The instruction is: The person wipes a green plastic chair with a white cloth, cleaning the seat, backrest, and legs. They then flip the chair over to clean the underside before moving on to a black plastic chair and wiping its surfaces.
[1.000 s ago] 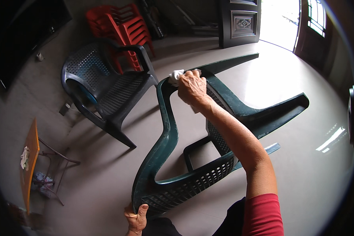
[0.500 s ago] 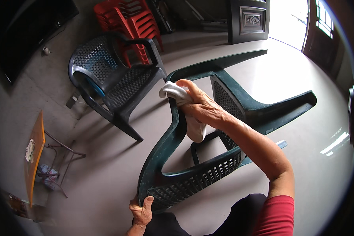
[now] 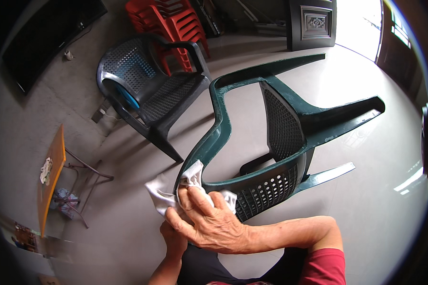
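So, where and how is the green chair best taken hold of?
Probably by the bare middle of the upper armrest, from above on the left, fingers curling around the band. The green chair lies on its side, raising that slim strip with open space inside its bend; the near end is under the right hand and white cloth.
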A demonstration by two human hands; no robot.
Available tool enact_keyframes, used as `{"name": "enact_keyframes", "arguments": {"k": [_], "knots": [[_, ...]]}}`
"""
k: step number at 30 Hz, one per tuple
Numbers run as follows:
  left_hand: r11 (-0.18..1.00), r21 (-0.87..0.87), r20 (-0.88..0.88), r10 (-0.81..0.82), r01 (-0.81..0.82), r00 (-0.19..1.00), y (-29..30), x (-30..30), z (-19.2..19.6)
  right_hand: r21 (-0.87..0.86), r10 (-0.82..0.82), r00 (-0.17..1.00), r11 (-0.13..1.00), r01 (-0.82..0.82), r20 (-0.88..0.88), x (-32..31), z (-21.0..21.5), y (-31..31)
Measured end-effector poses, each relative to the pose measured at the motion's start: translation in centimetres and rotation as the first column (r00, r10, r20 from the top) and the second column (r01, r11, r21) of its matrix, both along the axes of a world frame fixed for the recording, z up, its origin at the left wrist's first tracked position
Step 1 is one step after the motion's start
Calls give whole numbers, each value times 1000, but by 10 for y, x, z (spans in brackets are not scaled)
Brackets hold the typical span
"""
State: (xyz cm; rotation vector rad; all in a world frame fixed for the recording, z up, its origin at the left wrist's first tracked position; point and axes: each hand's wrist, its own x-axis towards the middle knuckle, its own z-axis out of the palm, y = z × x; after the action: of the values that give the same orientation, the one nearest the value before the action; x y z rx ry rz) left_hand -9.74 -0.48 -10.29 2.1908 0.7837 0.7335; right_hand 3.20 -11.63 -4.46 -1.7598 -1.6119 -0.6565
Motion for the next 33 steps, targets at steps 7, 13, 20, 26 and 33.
{"name": "enact_keyframes", "arguments": {"k": [7,13,20,26,33], "knots": [[987,-154,128,-27,46,991,-8,3,28,108,-72,997,992,68,35,39,-7,-2],[968,-213,189,-94,134,977,3,-1,8,192,-138,974,966,172,-180,61,13,9],[987,-108,290,-82,117,954,25,-13,-26,88,-1,979,996,-17,203,17,-28,7],[997,-74,256,9,10,967,19,4,-8,164,-109,974,983,77,199,60,-57,-27],[994,-98,373,87,-54,924,28,4,-28,200,-441,880,891,407,175,115,-91,-102]]}}
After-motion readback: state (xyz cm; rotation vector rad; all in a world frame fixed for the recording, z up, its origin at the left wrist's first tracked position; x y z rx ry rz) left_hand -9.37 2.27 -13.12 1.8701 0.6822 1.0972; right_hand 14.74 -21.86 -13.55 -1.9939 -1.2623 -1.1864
